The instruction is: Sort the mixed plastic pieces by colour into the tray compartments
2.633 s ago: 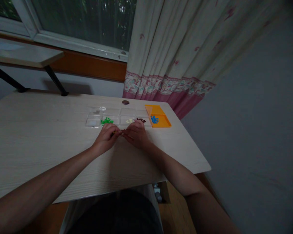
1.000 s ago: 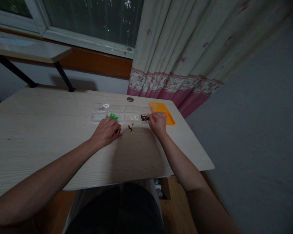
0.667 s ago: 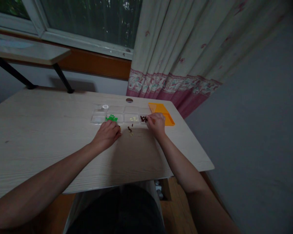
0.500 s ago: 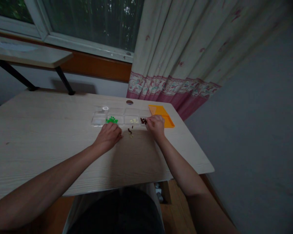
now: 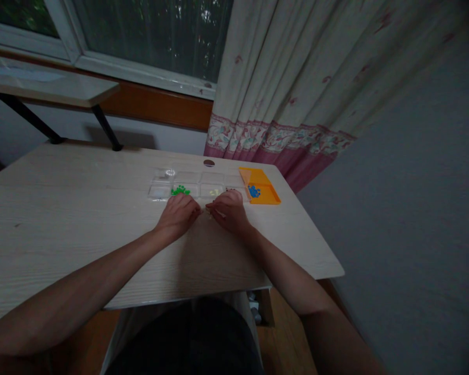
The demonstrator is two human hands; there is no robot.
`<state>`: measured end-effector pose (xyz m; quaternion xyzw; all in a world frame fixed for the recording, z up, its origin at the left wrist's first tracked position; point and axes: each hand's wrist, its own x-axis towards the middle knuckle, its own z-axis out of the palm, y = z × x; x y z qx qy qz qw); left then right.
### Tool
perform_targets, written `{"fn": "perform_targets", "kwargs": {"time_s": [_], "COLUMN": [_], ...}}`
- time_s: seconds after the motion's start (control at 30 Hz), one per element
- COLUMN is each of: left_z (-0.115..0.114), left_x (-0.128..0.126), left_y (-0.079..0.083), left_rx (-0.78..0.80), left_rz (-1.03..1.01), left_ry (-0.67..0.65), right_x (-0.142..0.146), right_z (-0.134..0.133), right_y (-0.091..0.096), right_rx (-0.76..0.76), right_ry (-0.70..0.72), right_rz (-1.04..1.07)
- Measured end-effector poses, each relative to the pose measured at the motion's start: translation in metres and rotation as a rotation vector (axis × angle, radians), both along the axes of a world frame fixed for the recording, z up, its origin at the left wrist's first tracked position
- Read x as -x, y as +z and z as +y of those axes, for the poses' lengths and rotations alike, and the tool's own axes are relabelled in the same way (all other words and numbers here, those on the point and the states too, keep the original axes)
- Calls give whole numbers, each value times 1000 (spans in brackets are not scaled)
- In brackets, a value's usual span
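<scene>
My left hand point(image 5: 179, 212) rests on the table with curled fingers, thumb and fingertips close together; what they hold, if anything, is too small to name. Facing it, my right hand point(image 5: 231, 211) pinches down beside a few small pale pieces point(image 5: 209, 214) on the tabletop. Any piece between its fingertips is hidden. Just beyond both hands lies a clear plastic compartment box point(image 5: 187, 177). Green pieces point(image 5: 180, 190) fill one front compartment and pale yellow pieces point(image 5: 214, 192) another. Dark brown pieces point(image 5: 230, 189) in the compartment to the right are mostly covered by my right hand.
An orange tray point(image 5: 271, 194) with blue pieces point(image 5: 254, 191) adjoins the box's right end. A round dark disc point(image 5: 209, 163) lies behind the box. A raised shelf point(image 5: 62, 88) on black legs stands at the back left. Curtains point(image 5: 273, 104) hang behind the table point(image 5: 82, 208).
My right hand has moved left and nearer, from the brown pieces' compartment to the loose pieces on the table, uncovering the blue pieces. My left hand has shifted slightly right.
</scene>
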<state>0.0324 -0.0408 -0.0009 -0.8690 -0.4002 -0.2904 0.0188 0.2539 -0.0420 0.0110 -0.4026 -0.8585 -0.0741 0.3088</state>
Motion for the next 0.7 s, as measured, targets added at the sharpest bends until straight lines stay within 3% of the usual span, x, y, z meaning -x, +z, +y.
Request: {"fn": "perform_targets", "kwargs": {"time_s": [0.13, 0.23, 0.5, 0.7], "left_z": [2, 0, -1, -3], "left_x": [0, -3, -6, -5], "left_y": [0, -2, -4, -2], "left_rx": [200, 312, 409, 343], "left_rz": [-368, -508, -562, -529], "left_ry": [-79, -79, -106, -118], "right_x": [10, 11, 16, 16], "right_z": [-5, -6, -11, -17], "right_y": [-3, -6, -7, -3], "right_rx": [-38, -100, -218, -39], "right_ry": [74, 73, 40, -6], "right_rz": [-27, -17, 49, -44]}}
